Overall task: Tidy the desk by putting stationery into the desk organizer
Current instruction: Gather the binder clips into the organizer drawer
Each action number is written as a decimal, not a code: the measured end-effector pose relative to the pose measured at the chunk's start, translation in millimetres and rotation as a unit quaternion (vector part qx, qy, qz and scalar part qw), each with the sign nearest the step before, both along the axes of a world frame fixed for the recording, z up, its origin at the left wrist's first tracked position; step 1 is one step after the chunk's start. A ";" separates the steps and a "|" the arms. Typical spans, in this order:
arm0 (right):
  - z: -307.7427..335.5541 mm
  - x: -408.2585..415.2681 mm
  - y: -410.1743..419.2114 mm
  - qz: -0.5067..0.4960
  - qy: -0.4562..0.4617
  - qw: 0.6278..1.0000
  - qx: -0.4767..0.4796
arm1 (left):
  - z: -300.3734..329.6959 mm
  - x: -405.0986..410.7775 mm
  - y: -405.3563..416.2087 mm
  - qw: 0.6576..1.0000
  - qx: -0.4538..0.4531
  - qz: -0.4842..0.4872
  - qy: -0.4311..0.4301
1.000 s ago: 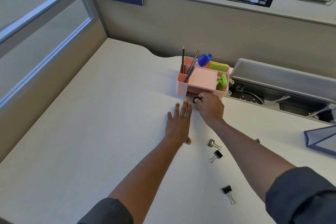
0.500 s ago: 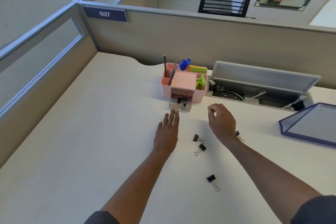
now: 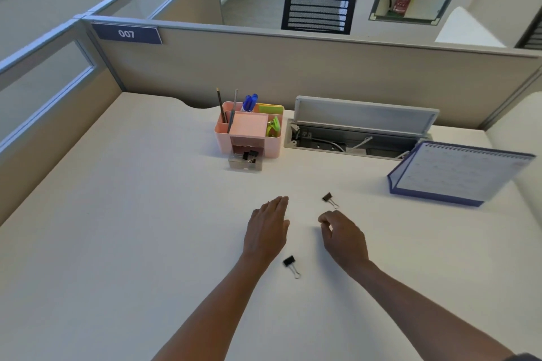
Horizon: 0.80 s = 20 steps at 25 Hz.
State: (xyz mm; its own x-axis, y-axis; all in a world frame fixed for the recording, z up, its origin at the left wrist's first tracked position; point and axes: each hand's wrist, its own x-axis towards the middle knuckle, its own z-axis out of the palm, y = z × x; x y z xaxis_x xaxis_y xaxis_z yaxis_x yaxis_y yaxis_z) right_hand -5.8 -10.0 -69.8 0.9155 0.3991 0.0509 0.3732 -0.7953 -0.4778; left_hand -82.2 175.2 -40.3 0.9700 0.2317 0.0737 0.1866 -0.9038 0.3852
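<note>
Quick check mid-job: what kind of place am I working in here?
Most likely an open-plan office cubicle: beige partition walls with a numbered blue "007" plate, a white desk with an open cable tray, and a black mesh office chair beyond.

Scene was bright, even daylight, apparently from the windows at upper left. The white desk (image 3: 117, 214) looked slightly washed out, no hard glare. Shadows were soft and short under both forearms and the pink organizer (image 3: 249, 132). Wide-angle bending showed along partition edges. Slight motion blur on the calendar (image 3: 457, 173); overall mildly soft.
</note>
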 end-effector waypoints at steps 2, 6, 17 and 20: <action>-3.4 -4.4 -20.7 0.006 0.013 1.000 -0.015 | -1.0 3.0 -24.0 1.000 -0.010 -0.012 -0.009; -11.6 -6.6 -56.1 0.023 0.051 0.998 -0.018 | -6.4 15.0 -61.5 0.998 -0.063 -0.022 0.015; -15.2 31.5 -76.0 0.038 0.149 0.988 -0.026 | -9.8 64.9 -80.6 0.985 -0.040 -0.030 0.165; -14.1 45.3 -70.8 0.046 0.175 0.983 -0.037 | -10.2 83.9 -68.7 0.987 -0.001 -0.058 0.148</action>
State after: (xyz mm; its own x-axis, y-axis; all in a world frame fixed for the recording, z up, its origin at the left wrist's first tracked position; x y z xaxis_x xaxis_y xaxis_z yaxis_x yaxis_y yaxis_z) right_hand 39.5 -80.8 -83.9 0.8324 0.4711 -0.2919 0.2680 -0.8032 -0.5320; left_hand 1.7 106.5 -50.4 0.9689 0.1167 -0.2181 0.1858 -0.9254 0.3302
